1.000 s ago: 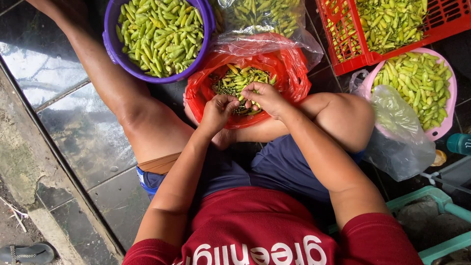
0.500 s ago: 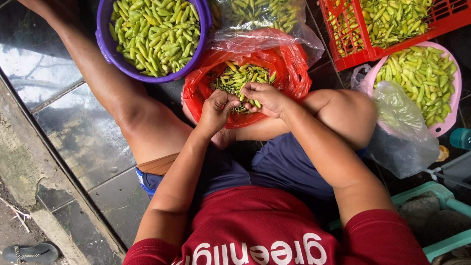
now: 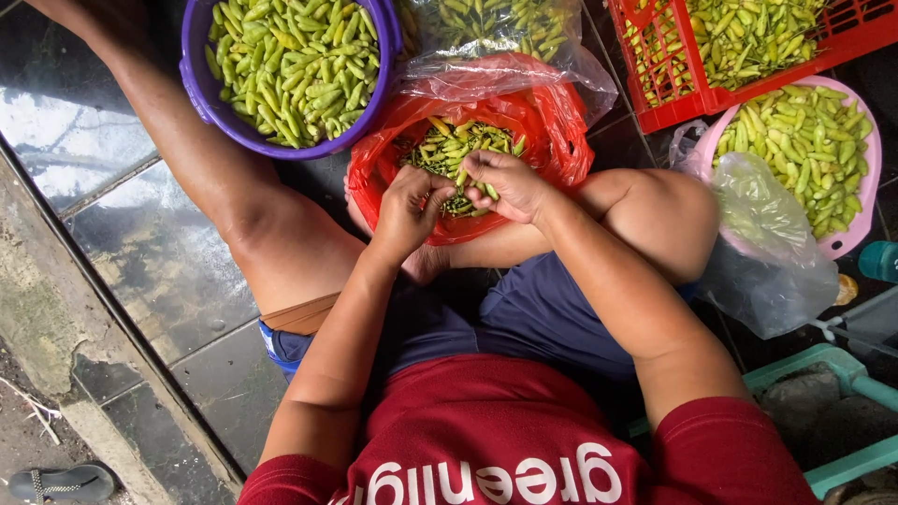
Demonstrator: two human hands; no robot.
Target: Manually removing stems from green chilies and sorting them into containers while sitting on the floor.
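Note:
Both my hands meet over a red plastic bag (image 3: pixel 561 140) filled with small green chillies (image 3: pixel 449 145). My left hand (image 3: pixel 407 206) has its fingers curled at the bag's near edge, pinching a chilli between thumb and fingers. My right hand (image 3: pixel 510 185) is closed on the same chilli (image 3: pixel 465 178) from the other side, fingertips touching the left hand's. The bag rests between my bare legs, by my bent right knee (image 3: pixel 664 220).
A purple bowl (image 3: pixel 201 89) of green chillies stands at the upper left. A clear bag of chillies (image 3: pixel 496 28) lies behind the red bag. A red crate (image 3: pixel 692 103) and a pink bowl (image 3: pixel 865 201) hold more chillies at the right, with a clear bag (image 3: pixel 767 252). A sandal (image 3: pixel 61 483) lies at the lower left.
Both hands stay together over the red bag, with the fingers shifting slightly on a chilli. The view has drifted a little; nothing else has moved.

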